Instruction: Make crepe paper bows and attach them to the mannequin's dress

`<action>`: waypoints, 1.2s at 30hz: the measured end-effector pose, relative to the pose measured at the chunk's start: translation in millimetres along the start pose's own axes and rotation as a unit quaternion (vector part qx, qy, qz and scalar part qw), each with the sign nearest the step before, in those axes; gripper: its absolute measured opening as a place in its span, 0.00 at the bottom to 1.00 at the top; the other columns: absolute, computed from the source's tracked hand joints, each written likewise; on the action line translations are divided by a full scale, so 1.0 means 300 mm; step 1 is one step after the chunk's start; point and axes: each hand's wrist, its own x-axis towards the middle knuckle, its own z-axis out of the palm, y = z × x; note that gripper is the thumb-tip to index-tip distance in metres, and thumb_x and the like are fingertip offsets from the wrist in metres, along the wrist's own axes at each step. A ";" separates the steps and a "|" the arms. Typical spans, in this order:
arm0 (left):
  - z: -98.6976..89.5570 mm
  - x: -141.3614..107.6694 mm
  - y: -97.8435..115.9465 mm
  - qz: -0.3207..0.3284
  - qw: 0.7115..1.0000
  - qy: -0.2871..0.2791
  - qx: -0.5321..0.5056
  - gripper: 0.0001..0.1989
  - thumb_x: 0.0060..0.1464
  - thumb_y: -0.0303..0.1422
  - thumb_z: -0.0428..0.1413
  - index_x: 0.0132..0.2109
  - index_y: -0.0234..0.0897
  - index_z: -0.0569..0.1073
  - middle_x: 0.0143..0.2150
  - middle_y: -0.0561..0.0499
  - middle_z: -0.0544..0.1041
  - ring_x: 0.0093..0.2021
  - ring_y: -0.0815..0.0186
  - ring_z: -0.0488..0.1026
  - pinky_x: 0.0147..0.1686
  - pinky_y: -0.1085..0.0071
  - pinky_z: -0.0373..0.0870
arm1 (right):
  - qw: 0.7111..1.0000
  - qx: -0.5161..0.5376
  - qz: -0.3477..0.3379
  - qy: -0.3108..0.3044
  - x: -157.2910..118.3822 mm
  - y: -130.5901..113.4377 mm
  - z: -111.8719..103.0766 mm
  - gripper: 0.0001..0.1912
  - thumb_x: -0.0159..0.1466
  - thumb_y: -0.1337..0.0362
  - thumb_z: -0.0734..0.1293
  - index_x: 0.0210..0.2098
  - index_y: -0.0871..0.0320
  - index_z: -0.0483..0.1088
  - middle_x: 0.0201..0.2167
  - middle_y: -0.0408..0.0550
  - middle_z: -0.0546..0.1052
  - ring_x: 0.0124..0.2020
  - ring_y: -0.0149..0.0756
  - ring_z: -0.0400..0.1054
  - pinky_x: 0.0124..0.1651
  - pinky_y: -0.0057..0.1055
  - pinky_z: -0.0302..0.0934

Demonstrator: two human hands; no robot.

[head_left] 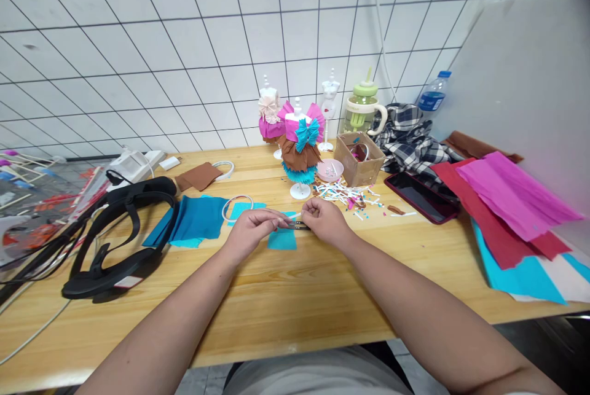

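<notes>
My left hand (259,226) is closed, its fingertips pressed together over small turquoise crepe paper pieces (283,239); what they pinch is hidden. Facing it, my right hand (325,220) pinches a short white strip (295,215) that reaches toward the left fingertips. Just under the strip are small dark-handled snips (301,225), partly covered by my right fingers. A white tape roll (237,198) lies behind my left hand. Beyond my hands stands a mini dress form (300,146) in pink, brown and turquoise crepe paper.
White scraps (343,193) lie near a cardboard box (364,164) and pink bowl (330,169). A phone (421,197) and crepe sheets (516,198) are right. A black headset strap (122,241) and blue paper (196,218) are left. A lidded jug (362,106) stands behind.
</notes>
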 end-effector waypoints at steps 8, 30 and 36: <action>-0.021 -0.007 -0.025 -0.007 0.998 0.026 -0.057 0.09 0.52 0.33 0.57 0.31 0.37 0.81 0.42 0.45 0.82 0.45 0.57 0.77 0.45 0.64 0.72 | 0.985 -0.165 -0.011 0.042 0.035 0.025 -0.084 0.05 0.58 0.64 0.63 0.32 0.57 0.70 0.28 0.43 0.75 0.29 0.33 0.67 0.31 0.27 0.56; -0.014 -0.005 -0.019 -0.035 0.998 -0.040 -0.021 0.08 0.50 0.34 0.58 0.30 0.37 0.81 0.38 0.45 0.82 0.41 0.58 0.78 0.44 0.64 0.73 | 0.945 -0.037 -0.325 -0.009 -0.049 -0.042 0.002 0.10 0.61 0.66 0.67 0.42 0.52 0.75 0.49 0.48 0.75 0.51 0.37 0.66 0.56 0.38 0.58; -0.003 -0.004 0.010 -0.027 0.998 -0.058 -0.010 0.08 0.50 0.34 0.58 0.30 0.37 0.81 0.39 0.45 0.83 0.42 0.58 0.78 0.46 0.63 0.73 | 0.954 -0.021 -0.300 -0.003 -0.046 -0.041 -0.005 0.04 0.59 0.68 0.68 0.33 0.54 0.75 0.45 0.48 0.76 0.48 0.36 0.68 0.54 0.37 0.59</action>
